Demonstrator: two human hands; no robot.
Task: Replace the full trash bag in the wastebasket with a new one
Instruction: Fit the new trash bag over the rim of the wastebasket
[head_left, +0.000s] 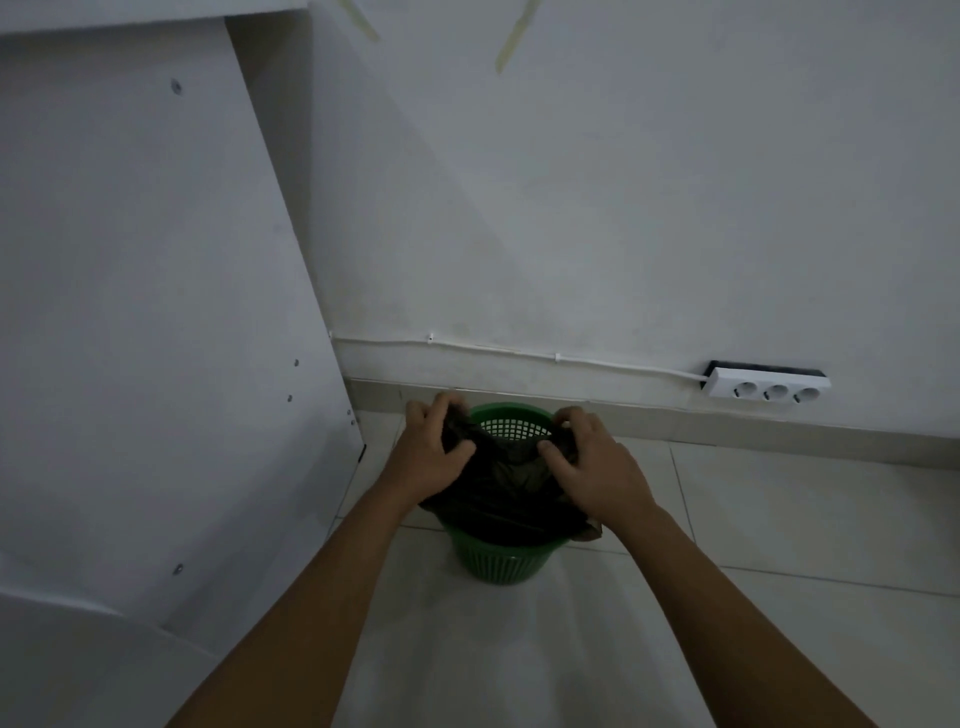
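Two bare forearms are reaching forward from the bottom edge, and you are working over a green wastebasket (501, 558) that is standing on the pale tiled floor (779, 519). Your left hand (434, 449) is gripping one bunched side of a black trash bag (498, 493), with its fingers (448, 402) curling over the plastic at the far left of the rim. Your right hand (592, 465) is gripping the other side, its fingers closing on the gathered plastic at the right of the rim. Between your hands the bag is sagging across the near half of the basket's mouth, and its loose lower edge is draping over the near rim. Behind the bag, the far inside wall of the basket is showing its bare green mesh. To your left, a white panel (156, 312) with small screws is standing close beside the basket. Farther back, the basket is sitting near the foot of a white wall (623, 208). Along that wall a thin white cable (519, 352) is running to a power strip (769, 387) with three sockets, well to the right.
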